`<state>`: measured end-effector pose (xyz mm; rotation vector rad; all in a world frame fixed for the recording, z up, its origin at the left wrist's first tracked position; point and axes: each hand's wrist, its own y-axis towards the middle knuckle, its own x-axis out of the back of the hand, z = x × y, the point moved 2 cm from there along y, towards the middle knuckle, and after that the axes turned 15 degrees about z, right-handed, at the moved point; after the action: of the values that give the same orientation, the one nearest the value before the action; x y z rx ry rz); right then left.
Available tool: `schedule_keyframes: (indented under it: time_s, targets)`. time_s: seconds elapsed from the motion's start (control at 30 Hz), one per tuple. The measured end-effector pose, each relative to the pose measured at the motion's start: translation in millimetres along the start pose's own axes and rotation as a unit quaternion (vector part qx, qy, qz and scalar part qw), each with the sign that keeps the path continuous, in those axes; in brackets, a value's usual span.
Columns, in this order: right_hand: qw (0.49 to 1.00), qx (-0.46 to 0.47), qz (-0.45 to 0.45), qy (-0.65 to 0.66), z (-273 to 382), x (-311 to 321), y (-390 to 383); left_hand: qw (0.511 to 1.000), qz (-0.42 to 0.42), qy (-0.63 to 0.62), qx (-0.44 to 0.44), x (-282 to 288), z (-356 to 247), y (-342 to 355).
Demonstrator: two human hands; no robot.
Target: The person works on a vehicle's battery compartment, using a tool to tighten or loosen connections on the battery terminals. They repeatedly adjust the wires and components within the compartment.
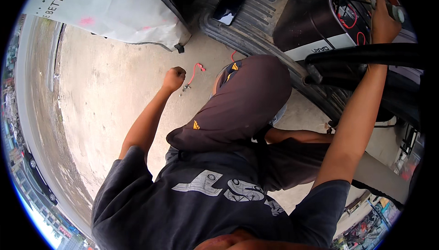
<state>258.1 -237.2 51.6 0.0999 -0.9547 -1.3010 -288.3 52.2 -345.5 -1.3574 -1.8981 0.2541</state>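
My right hand (385,26) is closed around a screwdriver (396,12) with a pale, see-through handle. Its thin dark shaft points left over the open side of a dark battery case (305,16), where red and black wires (350,16) show. A black curved bar (361,55) crosses in front of my right wrist. Off to the left, my left hand (174,79) is curled closed above the concrete, and whatever may be inside it is hidden. Near its fingers a short red cable (195,71) lies on the ground with small metal bits (184,91).
The battery case stands on a ribbed black footboard (263,10). A dark phone (231,4) lies on that footboard. A white sheet-covered panel (109,7) fills the upper left. My bent knee (260,80) is close to the footboard's edge. A parked car (39,177) shows far left.
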Motion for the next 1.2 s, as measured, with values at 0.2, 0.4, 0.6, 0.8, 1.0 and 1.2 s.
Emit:
schedule_keyframes:
  time_s: [0.2, 0.4, 0.6, 0.8, 1.0, 1.2]
  targets:
    - [0.996, 0.087, -0.007, -0.016, 10.6, -2.1, -3.5, 0.994, -0.011, 0.1, 0.052, -34.0, 74.3, 34.3]
    - [0.994, 0.093, 0.005, -0.051, -2.0, 2.1, -0.1, 0.992, -0.004, 0.1, 0.08, -55.9, 56.1, 49.6]
    - [0.984, 0.12, 0.035, -0.127, -13.8, 10.4, 7.3, 0.985, -0.008, 0.117, 0.123, -66.1, 47.8, 64.1]
    - [0.93, 0.154, 0.031, -0.332, -15.2, 11.2, 3.9, 0.989, 0.015, 0.105, 0.107, -63.2, 51.3, 69.4]
    - [0.963, 0.098, 0.043, -0.249, -21.9, 5.1, 4.9, 0.994, 0.006, 0.061, 0.089, -57.9, 49.3, 58.7]
    - [0.967, 0.076, 0.047, -0.238, -39.9, 10.7, 14.7, 0.995, -0.007, 0.017, 0.103, -50.2, 58.0, 55.9]
